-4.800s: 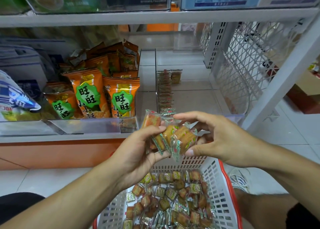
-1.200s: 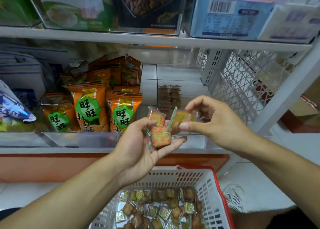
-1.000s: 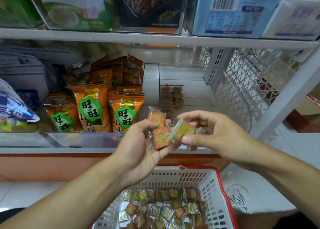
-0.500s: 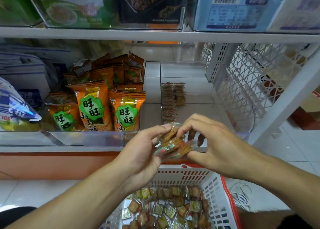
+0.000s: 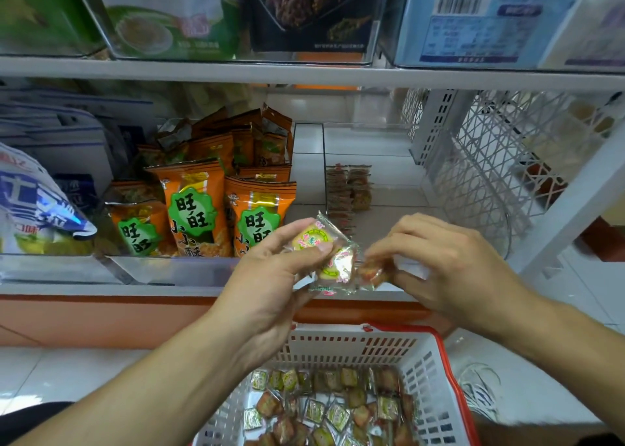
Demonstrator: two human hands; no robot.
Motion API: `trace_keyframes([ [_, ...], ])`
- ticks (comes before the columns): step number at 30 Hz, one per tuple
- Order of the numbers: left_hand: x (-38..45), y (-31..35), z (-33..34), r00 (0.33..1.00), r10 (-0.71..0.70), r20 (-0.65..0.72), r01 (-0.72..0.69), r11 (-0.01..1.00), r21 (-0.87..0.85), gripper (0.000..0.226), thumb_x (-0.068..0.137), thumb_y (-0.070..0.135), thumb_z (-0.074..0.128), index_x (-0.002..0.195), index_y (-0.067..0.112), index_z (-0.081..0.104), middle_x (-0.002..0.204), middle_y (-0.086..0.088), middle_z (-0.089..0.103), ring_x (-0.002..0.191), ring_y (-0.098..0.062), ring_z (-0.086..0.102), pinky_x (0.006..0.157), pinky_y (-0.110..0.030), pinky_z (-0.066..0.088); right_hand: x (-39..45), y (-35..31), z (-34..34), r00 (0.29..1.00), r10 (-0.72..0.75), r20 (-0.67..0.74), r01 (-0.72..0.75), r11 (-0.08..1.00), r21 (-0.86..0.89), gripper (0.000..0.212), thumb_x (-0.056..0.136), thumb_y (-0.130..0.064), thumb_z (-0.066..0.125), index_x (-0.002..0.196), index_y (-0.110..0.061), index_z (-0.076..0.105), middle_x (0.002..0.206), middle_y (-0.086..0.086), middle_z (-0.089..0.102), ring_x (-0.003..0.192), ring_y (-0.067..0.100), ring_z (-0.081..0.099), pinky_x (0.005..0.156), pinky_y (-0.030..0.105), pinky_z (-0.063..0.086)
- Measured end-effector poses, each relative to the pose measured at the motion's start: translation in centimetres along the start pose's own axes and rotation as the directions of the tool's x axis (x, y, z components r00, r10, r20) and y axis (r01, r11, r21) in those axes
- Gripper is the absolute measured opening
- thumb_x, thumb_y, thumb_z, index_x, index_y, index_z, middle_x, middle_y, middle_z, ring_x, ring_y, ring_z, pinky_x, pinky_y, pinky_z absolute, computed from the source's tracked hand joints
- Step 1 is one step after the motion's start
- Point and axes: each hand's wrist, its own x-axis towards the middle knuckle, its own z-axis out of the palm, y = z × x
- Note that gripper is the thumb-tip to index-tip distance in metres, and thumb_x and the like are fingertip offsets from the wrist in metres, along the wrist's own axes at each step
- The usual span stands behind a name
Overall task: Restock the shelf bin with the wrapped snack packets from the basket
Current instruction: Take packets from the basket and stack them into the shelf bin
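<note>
The left hand (image 5: 270,276) is pinching two wrapped packets (image 5: 329,256) between thumb and forefinger; the right hand (image 5: 446,266) is closing on a third packet (image 5: 372,271) beside them. Beyond the fingertips the clear bin (image 5: 382,188) is waiting, the basket (image 5: 436,378) below; sorting looks underway, placing upright next.

White metal shelving (image 5: 304,77), pale tiled floor (image 5: 50,371), orange plinth (image 5: 101,317)

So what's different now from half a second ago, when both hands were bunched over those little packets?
The hands have drawn slightly apart. The left hand now shows two wrapped packets face-up between thumb and fingers; the right hand has pulled one packet off to its side. Nothing was let go. The row in the shelf bin, the basket and the orange bags look unchanged.
</note>
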Motion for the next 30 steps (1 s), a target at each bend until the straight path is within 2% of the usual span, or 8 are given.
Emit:
trace_keyframes([
  [3,0.0,0.0,-0.2,0.998,0.052,-0.024,-0.052,0.999,0.002,0.056,0.058,0.009,0.083,0.111,0.024,0.074,0.105,-0.014,0.078,0.086,-0.02,0.077,0.066,-0.03,0.06,-0.5,0.4,-0.5,0.958,0.216,0.187,-0.279,0.85,0.447,0.017,0.078,-0.027,0.085,0.092,-0.028,0.076,0.092,-0.009,0.072,0.086,0.01,0.069,0.077,0.027,0.055],
  [5,-0.1,-0.2,-0.2,0.997,0.076,-0.025,-0.077,0.997,-0.031,0.059,0.057,0.005,0.083,0.113,0.019,0.072,0.099,-0.014,0.078,0.081,-0.02,0.077,0.062,-0.025,0.058,-0.7,-0.6,-0.3,0.85,0.381,0.364,-0.505,0.391,0.769,0.024,0.073,-0.026,0.085,0.093,-0.019,0.075,0.096,0.003,0.076,0.087,0.017,0.072,0.078,0.027,0.058],
  [7,-0.2,-0.6,0.0,0.995,0.099,-0.029,-0.101,0.992,-0.072,0.062,0.054,0.005,0.084,0.114,0.015,0.071,0.096,-0.011,0.079,0.08,-0.02,0.077,0.062,-0.024,0.058,-0.7,-2.0,0.8,0.723,0.441,0.532,-0.549,-0.101,0.83,0.031,0.073,-0.025,0.081,0.1,-0.011,0.075,0.1,0.01,0.075,0.09,0.018,0.07,0.074,0.028,0.059],
  [8,-0.3,-0.8,0.1,0.992,0.121,-0.04,-0.124,0.989,-0.076,0.063,0.053,0.007,0.085,0.114,0.014,0.071,0.099,-0.012,0.078,0.083,-0.022,0.077,0.064,-0.024,0.059,-0.6,-2.8,1.3,0.676,0.451,0.583,-0.535,-0.242,0.809,0.034,0.074,-0.026,0.079,0.103,-0.009,0.075,0.102,0.011,0.074,0.092,0.017,0.069,0.074,0.029,0.059],
  [11,-0.4,-1.7,0.5,0.978,0.192,-0.087,-0.194,0.981,-0.015,0.053,0.053,0.015,0.088,0.105,0.02,0.077,0.104,-0.012,0.075,0.094,-0.025,0.076,0.078,-0.031,0.061,-0.2,-4.8,2.4,0.607,0.462,0.647,-0.468,-0.45,0.76,0.042,0.076,-0.027,0.076,0.113,-0.007,0.073,0.113,0.01,0.074,0.105,0.017,0.069,0.088,0.038,0.059],
  [18,-1.0,-3.3,1.8,0.978,0.2,-0.056,-0.199,0.98,0.023,0.025,0.101,0.017,0.056,0.113,0.017,0.078,0.111,-0.007,0.078,0.109,-0.02,0.073,0.088,-0.03,0.058,0.5,-6.4,3.1,0.512,0.565,0.647,-0.311,-0.58,0.753,0.044,0.08,-0.017,0.072,0.12,0.001,0.065,0.113,0.018,0.074,0.11,0.026,0.071,0.084,0.033,0.061],
  [23,-0.9,-3.0,1.2,0.967,0.25,-0.056,-0.244,0.965,0.095,0.026,0.094,0.009,0.068,0.108,0.027,0.08,0.118,0.002,0.077,0.114,-0.017,0.071,0.1,-0.033,0.052,0.7,-6.0,2.9,0.539,0.577,0.614,-0.333,-0.523,0.785,0.035,0.088,-0.018,0.066,0.121,-0.006,0.069,0.114,0.011,0.075,0.102,0.016,0.072,0.086,0.03,0.06],
  [30,-0.9,-2.8,0.9,0.931,0.363,-0.032,-0.354,0.923,0.152,0.041,0.084,-0.006,0.074,0.113,0.024,0.073,0.102,0.01,0.079,0.096,-0.006,0.075,0.073,-0.013,0.055,0.7,-5.1,2.6,0.55,0.591,0.59,-0.414,-0.42,0.807,0.035,0.093,-0.021,0.063,0.125,-0.009,0.065,0.119,0.01,0.073,0.112,0.02,0.068,0.092,0.042,0.059],
])
